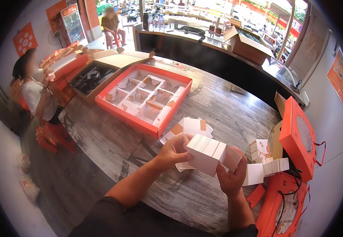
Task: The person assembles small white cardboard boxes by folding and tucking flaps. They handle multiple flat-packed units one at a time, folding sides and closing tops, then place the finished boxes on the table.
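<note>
Both my hands hold a block of white paperboard pieces (206,149) above the table. My left hand (176,151) closes on its left end, thumb in front. At the other end my right hand (234,175) grips it, with one white flap angled away from the rest near its fingers. Behind and below the block lie flat white cardboard pieces (191,125) with brown patches, partly hidden by my left hand. Farther off on the table is an open red box (143,129) with white printed dividers forming several compartments.
Small white carton stacks (276,166) lie to the right, beside red gift boxes (296,136) with windows and cords. An open cardboard box (118,74) holding dark things is at the far left. A person (41,91) stands left; another sits (113,27) beyond the counter (203,49).
</note>
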